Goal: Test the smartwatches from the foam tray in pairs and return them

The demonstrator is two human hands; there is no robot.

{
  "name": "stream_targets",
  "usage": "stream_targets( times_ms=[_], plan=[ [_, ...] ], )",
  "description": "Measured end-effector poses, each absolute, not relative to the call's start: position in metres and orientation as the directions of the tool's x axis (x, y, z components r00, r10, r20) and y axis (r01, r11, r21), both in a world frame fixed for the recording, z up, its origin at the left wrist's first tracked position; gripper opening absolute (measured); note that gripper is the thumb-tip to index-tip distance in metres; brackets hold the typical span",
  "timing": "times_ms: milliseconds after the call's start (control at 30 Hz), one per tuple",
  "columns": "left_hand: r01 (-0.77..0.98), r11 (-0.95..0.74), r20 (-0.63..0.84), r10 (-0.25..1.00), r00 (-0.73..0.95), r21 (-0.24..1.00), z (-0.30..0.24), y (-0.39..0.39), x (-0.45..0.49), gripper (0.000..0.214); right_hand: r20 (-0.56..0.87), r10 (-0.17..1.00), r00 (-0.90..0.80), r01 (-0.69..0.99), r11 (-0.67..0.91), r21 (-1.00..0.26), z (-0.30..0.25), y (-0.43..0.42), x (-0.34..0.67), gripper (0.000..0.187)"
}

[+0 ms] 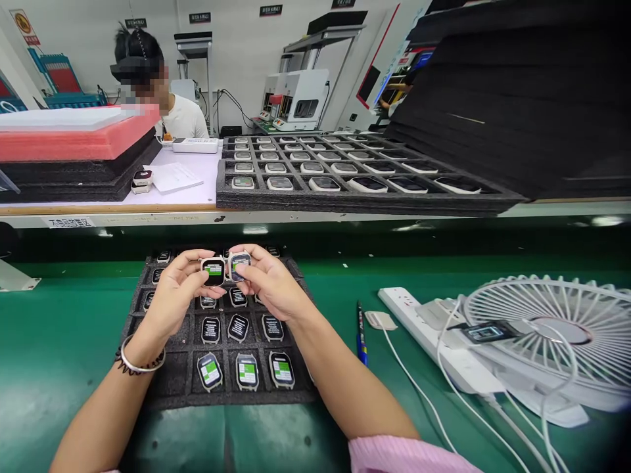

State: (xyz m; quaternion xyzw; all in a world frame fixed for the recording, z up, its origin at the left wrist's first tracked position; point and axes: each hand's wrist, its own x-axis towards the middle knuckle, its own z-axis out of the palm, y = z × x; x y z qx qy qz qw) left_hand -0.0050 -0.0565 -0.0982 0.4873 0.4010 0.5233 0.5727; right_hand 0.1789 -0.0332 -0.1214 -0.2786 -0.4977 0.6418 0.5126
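Over a black foam tray (180, 384) both hands are raised close together, each gripping a smartwatch case without a strap. My left hand (180, 289) pinches one smartwatch (215, 272) by its edges, its lit screen showing green and white. In my right hand (271, 279) is a second smartwatch (240, 266), with the thumb across its screen. The two watches are side by side, nearly touching. Below them, several more watches lie in the tray's compartments; those in the front row, such as one watch (246, 372), have green and white screens, while the middle rows show white text on black.
A larger foam tray (365, 205) of watches lies on the raised shelf, beside stacked black foam (493, 98). To the right are a blue pen (362, 335), a charging puck (381, 320), a power strip (401, 302), cables and a white fan (542, 328). A person (185, 118) sits opposite.
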Motion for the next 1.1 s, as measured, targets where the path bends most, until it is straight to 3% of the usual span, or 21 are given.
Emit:
stream_targets(
  times_ms=[1100],
  plan=[
    [-0.147, -0.120, 0.132, 0.988, 0.075, 0.982, -0.0977, -0.0580, -0.0018, 0.040, 0.195, 0.918, -0.345, -0.353, 0.066, -0.933, -0.1198, -0.0377, 0.1751, 0.041]
  ],
)
